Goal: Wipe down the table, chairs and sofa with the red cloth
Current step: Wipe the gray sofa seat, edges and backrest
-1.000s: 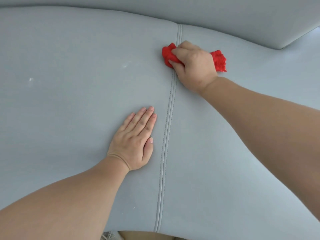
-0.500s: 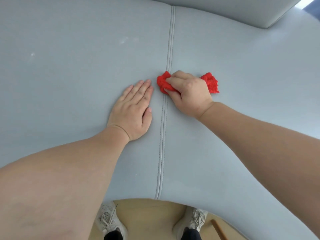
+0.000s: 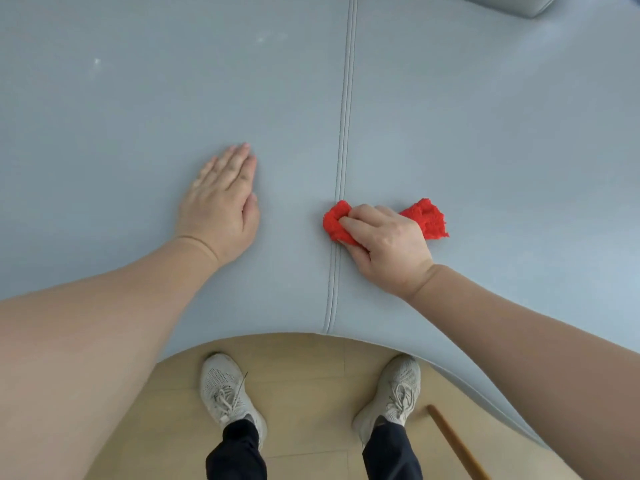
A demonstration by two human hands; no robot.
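The grey-blue sofa seat (image 3: 467,140) fills most of the view, with a stitched seam (image 3: 344,116) running down its middle. My right hand (image 3: 388,244) is closed on the bunched red cloth (image 3: 427,218) and presses it on the seam near the seat's front edge; red ends stick out on both sides of the hand. My left hand (image 3: 221,202) lies flat on the left cushion, fingers together, palm down, holding nothing.
Small white specks (image 3: 97,61) mark the left cushion at the back. A back cushion corner (image 3: 533,5) shows at top right. Below the seat edge are a wooden floor (image 3: 311,368), my two pale sneakers (image 3: 228,386), and a wooden stick (image 3: 453,441) at lower right.
My right hand has drawn the red cloth along the seam from the back of the seat toward the front edge. My left hand has stayed flat on the left cushion, now further left of the seam.
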